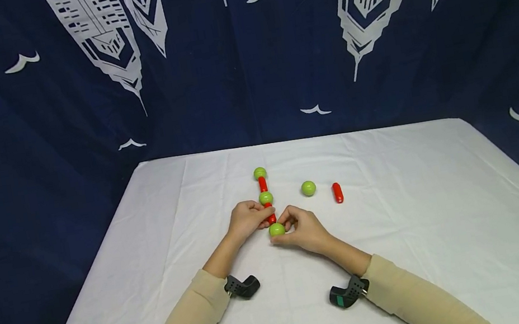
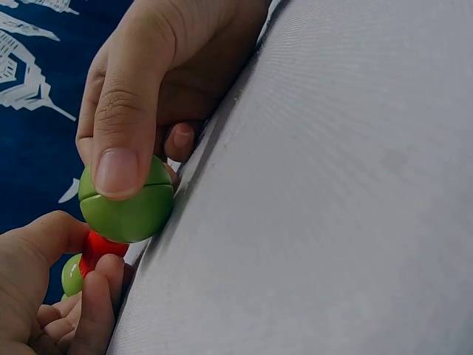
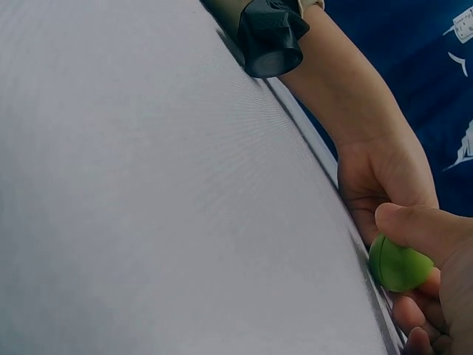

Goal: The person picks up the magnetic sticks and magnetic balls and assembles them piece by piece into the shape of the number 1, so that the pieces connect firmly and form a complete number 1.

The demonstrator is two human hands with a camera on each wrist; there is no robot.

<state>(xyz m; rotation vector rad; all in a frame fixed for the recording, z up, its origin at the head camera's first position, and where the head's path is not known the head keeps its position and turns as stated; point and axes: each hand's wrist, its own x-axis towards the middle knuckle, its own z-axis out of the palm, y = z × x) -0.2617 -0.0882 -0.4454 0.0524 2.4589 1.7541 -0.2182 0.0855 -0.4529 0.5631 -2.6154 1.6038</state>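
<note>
A chain of green balls and red rods runs toward me down the middle of the table. My left hand point(image 1: 247, 219) pinches the nearer red rod point(image 1: 271, 219) between thumb and fingers. At the chain's near end, my right hand point(image 1: 305, 229) grips a green ball point(image 1: 277, 229) with thumb and fingertips. In the left wrist view that ball point(image 2: 127, 211) meets the end of the red rod point(image 2: 103, 248). Farther up the chain come a middle green ball point(image 1: 266, 198), another red rod point(image 1: 262, 184) and a far green ball point(image 1: 259, 172).
To the right of the chain lie a loose green ball point(image 1: 308, 188) and a loose red rod point(image 1: 338, 193). A white cloth covers the table point(image 1: 429, 203). Behind it hangs a dark blue curtain point(image 1: 245, 73) with white prints.
</note>
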